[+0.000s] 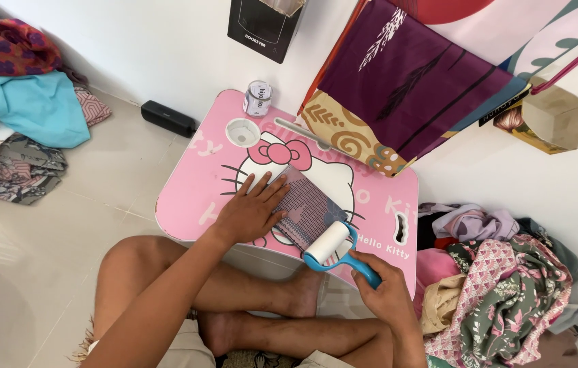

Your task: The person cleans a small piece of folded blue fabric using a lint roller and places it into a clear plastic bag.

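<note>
Folded purple patterned cloth (306, 208) lies flat in the middle of the small pink table (187, 197), on top of the cartoon cat picture with the pink bow. The left hand (249, 212) lies flat on the left edge of the cloth, fingers spread out and pressing down. It grips nothing. The right hand (386, 289) is closed around the blue handle of a lint roller with a white roll (328, 244). The white roll touches the near right corner of the cloth.

A round cup hole (242, 132) sits in the far left corner of the table. Just behind it stands a small white jar with a lid (257, 98). A long slot (401, 226) is cut in the right side of the table. The person sits on the floor with bare crossed legs (248, 300) tucked under the near edge of the table.

A black bar-shaped box (168, 118) lies on the pale floor to the left of the table, close to the white wall. A black box (265, 24) stands by the wall behind the table. A big purple and gold printed fabric (405, 88) leans against the wall behind the table and hangs over its far edge. A heap of clothes with a bright blue piece (23, 102) is well off to the left. Another heap of flowery pink and green clothes (500, 286) lies just to the right of the table.
</note>
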